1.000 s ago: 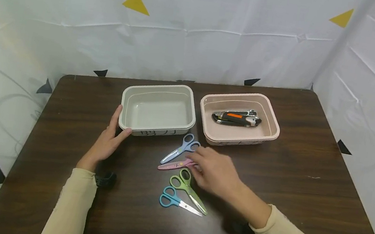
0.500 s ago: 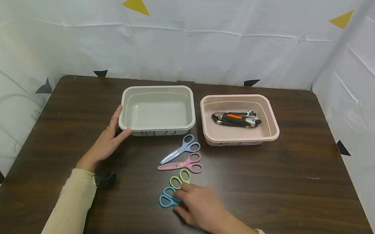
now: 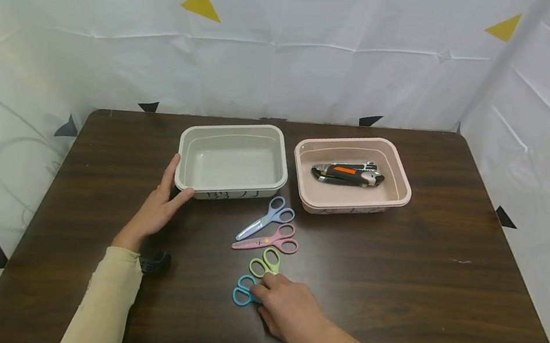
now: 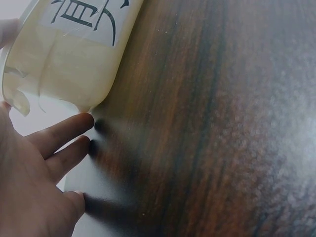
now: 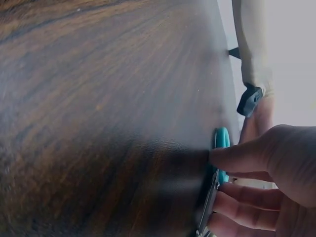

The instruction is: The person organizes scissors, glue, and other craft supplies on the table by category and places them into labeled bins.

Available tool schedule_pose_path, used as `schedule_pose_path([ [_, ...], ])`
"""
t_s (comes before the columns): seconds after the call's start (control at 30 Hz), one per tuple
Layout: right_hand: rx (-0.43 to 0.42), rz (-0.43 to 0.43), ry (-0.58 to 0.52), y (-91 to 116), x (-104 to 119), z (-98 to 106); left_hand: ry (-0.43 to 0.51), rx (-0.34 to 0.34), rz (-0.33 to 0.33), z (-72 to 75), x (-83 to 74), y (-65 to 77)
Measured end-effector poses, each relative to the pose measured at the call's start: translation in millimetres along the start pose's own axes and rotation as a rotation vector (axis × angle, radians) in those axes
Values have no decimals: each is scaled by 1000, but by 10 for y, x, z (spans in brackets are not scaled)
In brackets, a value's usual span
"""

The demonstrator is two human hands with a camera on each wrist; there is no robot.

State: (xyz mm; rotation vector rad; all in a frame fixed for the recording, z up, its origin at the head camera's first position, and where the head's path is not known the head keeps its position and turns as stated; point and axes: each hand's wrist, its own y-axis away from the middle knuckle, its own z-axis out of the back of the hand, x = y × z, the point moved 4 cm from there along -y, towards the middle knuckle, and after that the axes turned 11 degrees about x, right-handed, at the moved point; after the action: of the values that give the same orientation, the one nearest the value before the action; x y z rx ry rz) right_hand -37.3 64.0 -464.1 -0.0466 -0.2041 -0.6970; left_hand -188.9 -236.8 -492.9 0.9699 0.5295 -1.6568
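Observation:
My left hand (image 3: pixel 156 207) rests at the near left corner of a grey plastic bin (image 3: pixel 230 189), its thumb and fingers spread along the rim and side. In the left wrist view the fingertips are near the bin's wall. Over the table, my right hand (image 3: pixel 292 311) pinches the teal-handled scissors (image 3: pixel 243 295) near the pivot; its fingers hide most of the blades. The right wrist view has my thumb on the teal handle (image 5: pixel 222 138). Green scissors (image 3: pixel 257 267) lie just beyond, their blades behind my hand. Pink scissors (image 3: pixel 254 243) and light blue scissors (image 3: pixel 259 223) lie farther away.
A pink bin (image 3: pixel 354 206) stands right of the grey one and holds several utility knives (image 3: pixel 350 175). Both sit toward the back of the dark wooden table (image 3: pixel 426 263). White sheeting (image 3: pixel 277 78) surrounds the back and sides.
My right hand has moved from the pink scissors toward me, to the teal scissors, and now grips them. They have shifted very slightly. The left hand stays at the grey bin.

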Motion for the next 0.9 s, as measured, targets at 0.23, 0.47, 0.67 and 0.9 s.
schedule_pose_path([
  [0.23,-52,62,48,6,71,-14,-3,6,3,-14,5,-4],
  [0.47,-32,83,81,18,126,-39,-6,1,2,-13,16,-15],
  [0.67,-43,110,119,35,185,-38,-13,-4,-9,-11,18,-25],
  [0.9,-5,148,115,30,242,-49,-10,-9,1,-4,21,-14],
])
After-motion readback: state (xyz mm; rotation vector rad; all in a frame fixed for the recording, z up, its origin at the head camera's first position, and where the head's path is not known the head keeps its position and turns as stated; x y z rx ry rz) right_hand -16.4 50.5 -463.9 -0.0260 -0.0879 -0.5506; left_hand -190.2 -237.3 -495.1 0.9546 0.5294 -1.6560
